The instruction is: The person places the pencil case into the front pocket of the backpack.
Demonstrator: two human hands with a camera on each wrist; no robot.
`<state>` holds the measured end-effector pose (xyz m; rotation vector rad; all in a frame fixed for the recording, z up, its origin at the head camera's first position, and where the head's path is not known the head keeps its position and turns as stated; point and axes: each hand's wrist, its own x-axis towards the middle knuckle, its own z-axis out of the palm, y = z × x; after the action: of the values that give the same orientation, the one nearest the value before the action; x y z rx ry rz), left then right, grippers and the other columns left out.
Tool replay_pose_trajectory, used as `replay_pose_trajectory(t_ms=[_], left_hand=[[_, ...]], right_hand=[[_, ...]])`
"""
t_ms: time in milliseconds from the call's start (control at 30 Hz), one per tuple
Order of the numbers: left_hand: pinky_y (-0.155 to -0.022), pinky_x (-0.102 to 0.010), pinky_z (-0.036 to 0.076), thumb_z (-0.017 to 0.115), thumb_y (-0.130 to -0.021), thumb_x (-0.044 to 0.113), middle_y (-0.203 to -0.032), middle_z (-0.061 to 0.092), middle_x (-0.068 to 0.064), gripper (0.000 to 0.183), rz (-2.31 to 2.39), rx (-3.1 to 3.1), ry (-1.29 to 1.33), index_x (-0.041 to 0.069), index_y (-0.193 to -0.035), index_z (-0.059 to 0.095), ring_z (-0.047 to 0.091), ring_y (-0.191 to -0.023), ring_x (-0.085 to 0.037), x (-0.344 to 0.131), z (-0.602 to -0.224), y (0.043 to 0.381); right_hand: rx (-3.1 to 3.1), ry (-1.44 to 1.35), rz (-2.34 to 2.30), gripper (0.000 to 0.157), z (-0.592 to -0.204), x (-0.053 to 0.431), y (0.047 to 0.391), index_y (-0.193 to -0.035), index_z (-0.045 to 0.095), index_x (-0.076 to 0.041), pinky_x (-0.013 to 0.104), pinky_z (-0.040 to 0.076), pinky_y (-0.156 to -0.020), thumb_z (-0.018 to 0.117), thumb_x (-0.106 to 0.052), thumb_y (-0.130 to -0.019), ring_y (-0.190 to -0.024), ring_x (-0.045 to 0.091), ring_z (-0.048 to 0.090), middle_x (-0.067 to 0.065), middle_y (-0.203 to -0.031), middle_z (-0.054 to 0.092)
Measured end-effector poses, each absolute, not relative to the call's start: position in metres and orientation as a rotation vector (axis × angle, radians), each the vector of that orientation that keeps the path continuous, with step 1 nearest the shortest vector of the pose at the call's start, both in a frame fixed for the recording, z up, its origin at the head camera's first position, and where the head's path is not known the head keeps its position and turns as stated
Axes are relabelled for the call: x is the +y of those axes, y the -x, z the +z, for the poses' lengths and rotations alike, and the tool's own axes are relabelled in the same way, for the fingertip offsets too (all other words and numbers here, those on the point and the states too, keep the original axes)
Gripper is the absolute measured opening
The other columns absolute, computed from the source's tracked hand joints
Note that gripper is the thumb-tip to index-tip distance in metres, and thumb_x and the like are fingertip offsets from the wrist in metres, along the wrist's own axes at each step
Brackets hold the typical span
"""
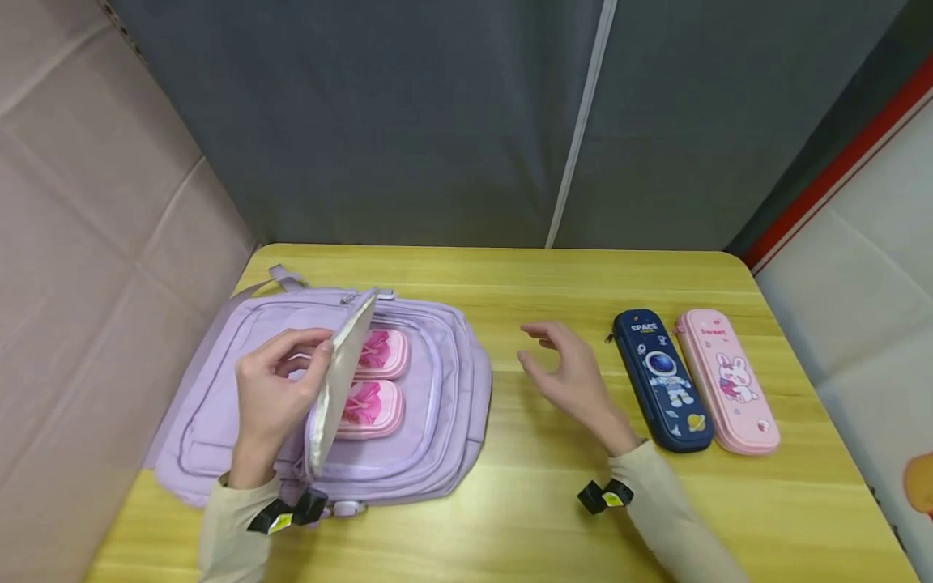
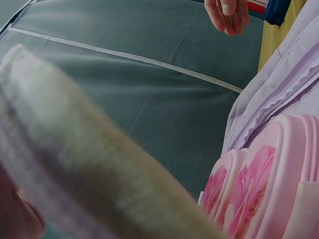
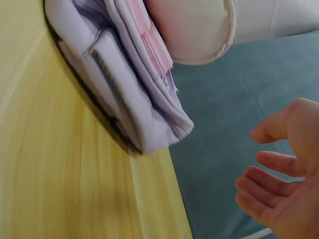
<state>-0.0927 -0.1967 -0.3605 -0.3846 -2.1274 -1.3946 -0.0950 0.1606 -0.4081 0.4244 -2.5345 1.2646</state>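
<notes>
A lilac backpack point(image 1: 462, 380) lies flat on the table at the left. My left hand point(image 1: 273, 389) pinches the edge of its front-pocket flap point(image 1: 346, 374) between thumb and fingers and holds it upright. On the pocket's inner face sit two pink cases with flower pictures, a far case point(image 1: 394, 354) and a near case point(image 1: 386, 409); the flap hides their left ends. The flap point(image 2: 84, 134) looms blurred in the left wrist view. My right hand point(image 1: 572, 376) hovers between backpack and pencil cases, fingers loosely bent and holding nothing; the right wrist view shows this hand point(image 3: 284, 174) beyond the backpack point(image 3: 134, 99).
On the right of the wooden table point(image 1: 539, 502), a navy pencil case point(image 1: 663, 380) with an astronaut lies beside a pink pencil case point(image 1: 729, 380) with a rabbit. A dark grey curtain point(image 1: 408, 121) hangs behind the table. Pale fabric walls stand at both sides.
</notes>
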Motion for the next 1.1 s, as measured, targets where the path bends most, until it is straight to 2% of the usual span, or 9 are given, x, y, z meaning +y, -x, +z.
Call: replay_pose_trajectory(t_ms=[133, 367, 600, 700, 867, 1100], left_hand=[[-0.063, -0.011, 0.059, 0.071, -0.081, -0.012, -0.088, 0.075, 0.001, 0.016, -1.401, -2.129, 0.383, -0.004, -0.094, 0.077, 0.067, -0.069, 0.001, -0.197, -0.361, 0.093], [-0.063, -0.011, 0.059, 0.071, -0.081, -0.013, -0.086, 0.074, -0.014, 0.016, -1.389, -2.126, 0.386, -0.006, -0.094, 0.077, 0.067, -0.069, 0.002, -0.198, -0.363, 0.092], [-0.063, -0.011, 0.059, 0.07, -0.082, -0.012, -0.09, 0.073, 0.013, 0.015, -1.391, -2.134, 0.365, -0.006, -0.094, 0.076, 0.067, -0.069, 0.003, -0.199, -0.364, 0.092], [-0.063, -0.011, 0.059, 0.069, -0.083, -0.012, -0.09, 0.072, 0.015, 0.015, -1.385, -2.127, 0.36, -0.006, -0.094, 0.076, 0.067, -0.069, 0.003, -0.2, -0.364, 0.092], [-0.063, -0.011, 0.059, 0.07, -0.083, -0.011, -0.09, 0.073, 0.01, 0.014, -1.383, -2.129, 0.355, -0.006, -0.094, 0.076, 0.067, -0.07, 0.003, -0.201, -0.365, 0.091], [-0.063, -0.01, 0.058, 0.071, -0.082, -0.011, -0.087, 0.074, -0.013, 0.015, -1.366, -2.132, 0.36, -0.005, -0.095, 0.077, 0.067, -0.07, 0.004, -0.201, -0.366, 0.092]], right_hand=[[-2.541, -0.347, 1.197, 0.039, -0.41, 0.175, 0.089, -0.125, 0.064, 0.001, 0.05, 0.055, -0.101, 0.074, -0.007, -0.089, -0.116, 0.034, 0.063, 0.018, -0.125, 0.067], [-2.527, -0.262, 1.117, 0.041, -0.407, 0.199, 0.08, -0.128, 0.062, 0.001, 0.051, 0.052, -0.099, 0.073, -0.007, -0.089, -0.115, 0.036, 0.06, 0.019, -0.125, 0.064], [-2.558, -0.168, 1.058, 0.046, -0.408, 0.221, 0.07, -0.133, 0.058, 0.002, 0.054, 0.049, -0.095, 0.072, -0.007, -0.089, -0.112, 0.038, 0.057, 0.022, -0.124, 0.061], [-2.588, -0.153, 1.01, 0.051, -0.41, 0.23, 0.065, -0.135, 0.056, 0.002, 0.059, 0.047, -0.095, 0.073, -0.008, -0.089, -0.117, 0.042, 0.054, 0.026, -0.129, 0.057], [-2.671, -0.055, 0.945, 0.061, -0.412, 0.242, 0.057, -0.14, 0.051, 0.003, 0.069, 0.038, -0.102, 0.076, -0.009, -0.085, -0.126, 0.051, 0.045, 0.033, -0.137, 0.048], [-2.9, 0.195, 0.843, 0.083, -0.411, 0.261, 0.045, -0.15, 0.031, 0.009, 0.074, 0.038, -0.098, 0.076, -0.016, -0.086, -0.122, 0.06, 0.037, 0.047, -0.138, 0.034]])
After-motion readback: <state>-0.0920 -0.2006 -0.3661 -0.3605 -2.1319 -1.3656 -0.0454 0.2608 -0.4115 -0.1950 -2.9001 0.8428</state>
